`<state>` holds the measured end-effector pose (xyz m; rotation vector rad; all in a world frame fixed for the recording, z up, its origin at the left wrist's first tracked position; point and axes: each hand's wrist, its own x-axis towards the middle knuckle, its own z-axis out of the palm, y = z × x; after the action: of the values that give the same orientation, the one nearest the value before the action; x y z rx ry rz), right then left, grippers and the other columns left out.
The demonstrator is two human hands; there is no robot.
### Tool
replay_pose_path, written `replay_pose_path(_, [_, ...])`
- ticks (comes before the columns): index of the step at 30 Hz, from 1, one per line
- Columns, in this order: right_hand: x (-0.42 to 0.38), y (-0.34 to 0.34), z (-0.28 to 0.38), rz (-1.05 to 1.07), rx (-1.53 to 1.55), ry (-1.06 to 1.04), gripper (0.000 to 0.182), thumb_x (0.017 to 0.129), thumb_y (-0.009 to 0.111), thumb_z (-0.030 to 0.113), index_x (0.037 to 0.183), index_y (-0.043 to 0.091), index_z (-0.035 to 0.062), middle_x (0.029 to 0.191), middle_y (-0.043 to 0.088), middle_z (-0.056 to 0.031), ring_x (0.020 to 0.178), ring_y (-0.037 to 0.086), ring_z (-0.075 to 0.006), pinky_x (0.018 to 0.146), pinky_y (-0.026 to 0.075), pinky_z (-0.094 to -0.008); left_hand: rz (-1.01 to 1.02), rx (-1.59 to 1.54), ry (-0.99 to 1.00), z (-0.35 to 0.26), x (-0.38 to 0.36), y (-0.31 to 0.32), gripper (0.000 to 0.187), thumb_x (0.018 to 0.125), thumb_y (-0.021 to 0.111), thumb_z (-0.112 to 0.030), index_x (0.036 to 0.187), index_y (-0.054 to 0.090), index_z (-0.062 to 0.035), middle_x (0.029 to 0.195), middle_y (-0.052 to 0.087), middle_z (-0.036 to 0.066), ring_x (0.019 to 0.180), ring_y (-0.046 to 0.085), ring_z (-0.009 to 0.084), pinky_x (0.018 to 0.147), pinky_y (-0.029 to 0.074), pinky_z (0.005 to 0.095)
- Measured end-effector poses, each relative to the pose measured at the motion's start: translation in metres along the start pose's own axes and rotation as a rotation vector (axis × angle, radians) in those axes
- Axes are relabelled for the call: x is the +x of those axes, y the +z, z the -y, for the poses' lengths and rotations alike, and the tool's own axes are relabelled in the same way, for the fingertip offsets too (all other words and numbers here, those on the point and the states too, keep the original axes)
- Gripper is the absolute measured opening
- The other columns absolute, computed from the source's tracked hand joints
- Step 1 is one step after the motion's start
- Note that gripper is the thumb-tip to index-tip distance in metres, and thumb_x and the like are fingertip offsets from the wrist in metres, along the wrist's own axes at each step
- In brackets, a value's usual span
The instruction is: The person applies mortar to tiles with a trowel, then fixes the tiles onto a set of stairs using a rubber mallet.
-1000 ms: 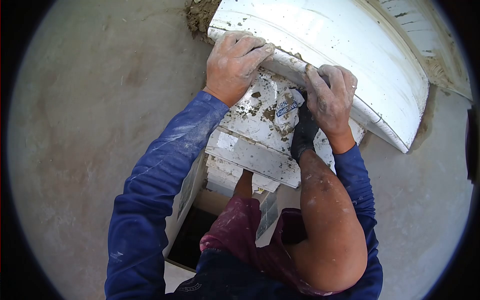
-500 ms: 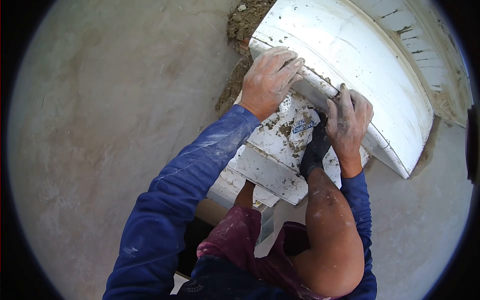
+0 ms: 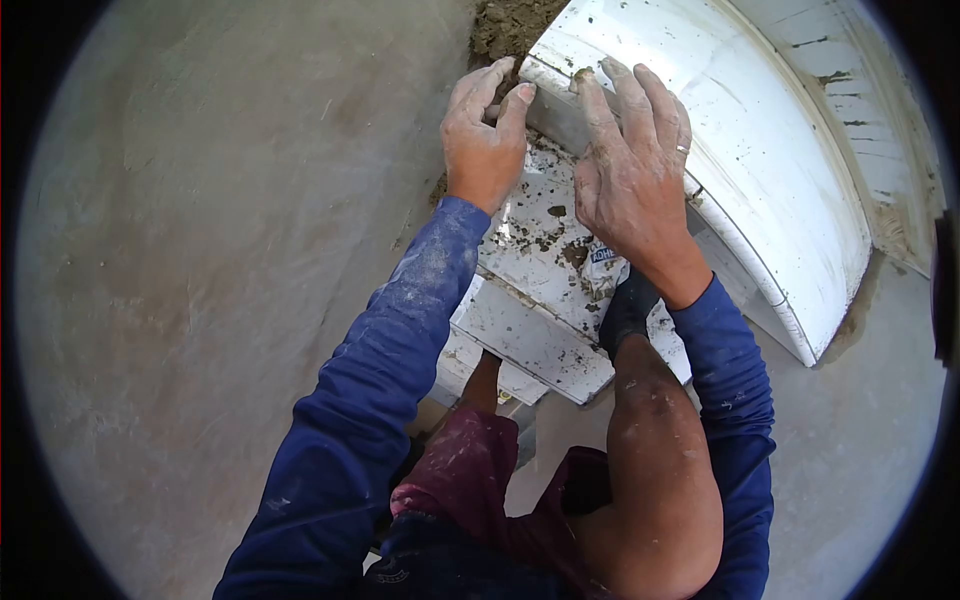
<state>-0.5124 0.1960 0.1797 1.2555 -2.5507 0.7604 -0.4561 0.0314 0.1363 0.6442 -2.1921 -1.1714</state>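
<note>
A white stair tread (image 3: 740, 150) with a rounded front edge curves across the upper right, speckled with grit. My left hand (image 3: 486, 135) is just off the left end of that edge, fingers curled and thumb apart, with nothing visible in it. My right hand (image 3: 640, 165) lies over the edge, its fingers spread and reaching onto the tread's top, with grey mud on one fingertip. Below the hands, a lower white step (image 3: 540, 220) carries crumbs of mortar and a crumpled adhesive bag (image 3: 603, 268), partly hidden by my foot.
Brown mortar (image 3: 510, 30) is heaped at the tread's left end. A grey plastered wall (image 3: 240, 200) fills the left side. More white steps (image 3: 535, 340) descend below, with my legs over them. Another curved white riser (image 3: 840, 90) rises at the top right.
My left hand has moved left, off the tread's edge. My right hand has slid up and left along the edge, and its fingers have spread over the top.
</note>
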Motion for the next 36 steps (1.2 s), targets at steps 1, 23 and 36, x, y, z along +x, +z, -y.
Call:
replay_pose_path(1, [-0.002,-0.01,-0.004,-0.022,0.064,-0.02,0.06,0.073,0.067,0.007,0.132,0.059,0.0025,0.137,0.051,-0.02,0.129,0.046,-0.0382,0.108,0.036,-0.0527,0.006,0.006,-0.073,-0.002,-0.001,-0.004,0.032,0.095,0.068,-0.019,0.121,0.069,-0.0002,0.117,0.068,0.013,0.099,0.066,0.0177,0.086,0.053,0.0302])
replay_pose_path(23, [-0.131,-0.086,-0.025,-0.061,0.245,0.588,0.044,0.079,0.054,-0.008,0.12,0.066,-0.0008,0.097,0.063,-0.0159,0.089,0.062,-0.0283,0.084,0.05,-0.0365,0.827,-0.159,-0.439,-0.119,-0.085,0.053,0.03,0.087,0.056,-0.013,0.101,0.065,0.0117,0.078,0.062,0.015,0.071,0.057,0.0247,0.07,0.049,0.0384])
replay_pose_path(36, [-0.1,-0.086,-0.055,0.165,-0.542,0.121,0.059,0.076,0.065,0.0,0.132,0.064,0.0176,0.135,0.055,-0.0093,0.124,0.049,-0.0285,0.101,0.033,-0.0463,0.511,0.446,0.398,-0.089,-0.077,0.029,0.065,0.081,0.06,-0.003,0.143,0.045,0.0061,0.131,0.043,0.029,0.122,0.041,0.0463,0.107,0.034,0.0537])
